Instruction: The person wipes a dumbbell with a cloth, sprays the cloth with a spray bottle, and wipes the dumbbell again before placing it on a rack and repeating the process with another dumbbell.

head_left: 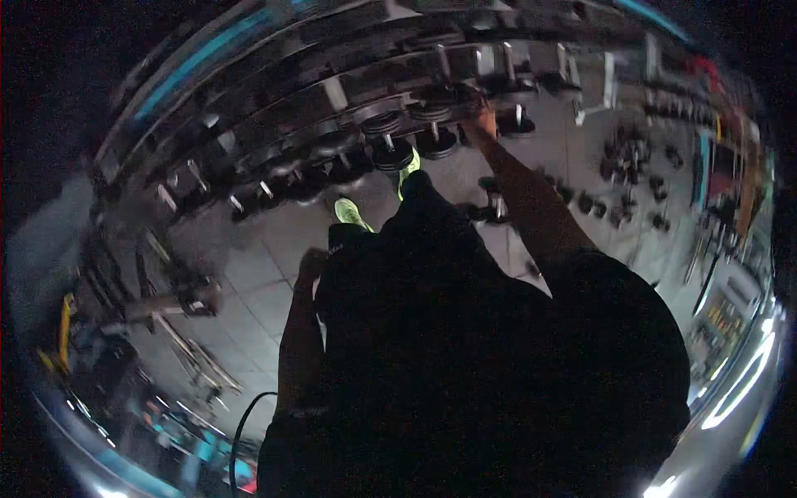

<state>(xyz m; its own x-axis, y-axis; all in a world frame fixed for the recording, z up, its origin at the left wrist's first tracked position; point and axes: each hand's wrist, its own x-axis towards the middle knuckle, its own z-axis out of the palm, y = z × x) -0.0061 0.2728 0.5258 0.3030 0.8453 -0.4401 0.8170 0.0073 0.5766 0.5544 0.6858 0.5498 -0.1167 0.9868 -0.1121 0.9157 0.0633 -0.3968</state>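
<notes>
My right arm stretches forward to a rack of dumbbells, and my right hand (481,123) is at its front edge. Dark weights surround the fingers, which are blurred, so a grip on anything cannot be made out. Just left of that hand is a dumbbell (434,133) with black plates and a pale handle. Another dumbbell (388,143) lies farther left, close to my yellow-green shoe (409,170). My left hand (312,264) hangs low beside my left leg, its fingers lost in shadow.
The dumbbell rack (334,93) curves across the front, with several dumbbells on the floor below it. More loose dumbbells (623,158) lie on the tiled floor (249,286) to the right. Metal gym equipment (187,344) stands at the left.
</notes>
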